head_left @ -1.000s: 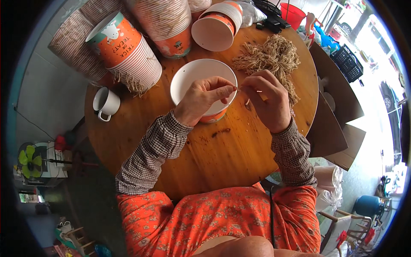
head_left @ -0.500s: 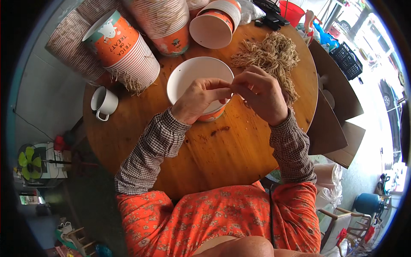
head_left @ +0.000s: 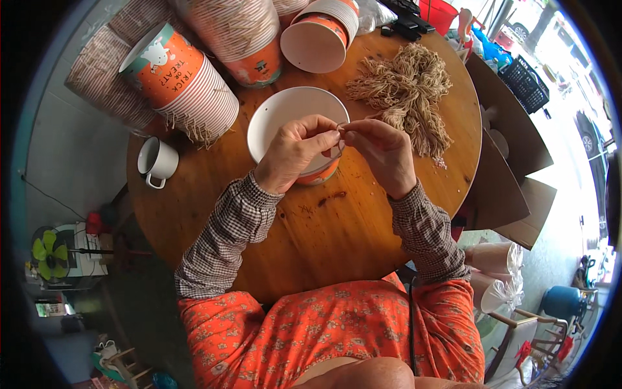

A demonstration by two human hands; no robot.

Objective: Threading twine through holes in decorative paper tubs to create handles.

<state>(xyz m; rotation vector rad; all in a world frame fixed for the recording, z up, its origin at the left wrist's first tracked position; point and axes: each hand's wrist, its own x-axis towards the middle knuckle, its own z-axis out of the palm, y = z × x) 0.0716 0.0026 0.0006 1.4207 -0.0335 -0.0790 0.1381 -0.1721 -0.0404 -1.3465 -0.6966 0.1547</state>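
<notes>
Over the right rim of a paper bucket (head_left: pixel 275 120), white inside and orange outside, my two hands meet fingertip to fingertip. A short piece of thin tan cord (head_left: pixel 341 127) is pinched there, and fingers hide most of it. My left hand (head_left: pixel 288 154) is closed on the cord with thumb and forefinger. From the other side my right hand (head_left: pixel 387 152) pinches it too. The bucket stands upright on the round wooden table (head_left: pixel 324 240), with a small hole in its far left wall. Beyond my right hand lies a loose bundle of tan cords (head_left: pixel 411 97).
Nested stacks of similar buckets (head_left: pixel 201 97) with cord handles crowd the far left. Another short stack (head_left: pixel 314 48) lies on its side at the back. A white enamel mug (head_left: pixel 159 162) stands at the left edge. An open cardboard box (head_left: pixel 502 185) sits against the table's right side.
My right hand has come lower and slightly left, uncovering more of the cord bundle. The bit of cord between the fingertips now shows more clearly. The view has shifted slightly.
</notes>
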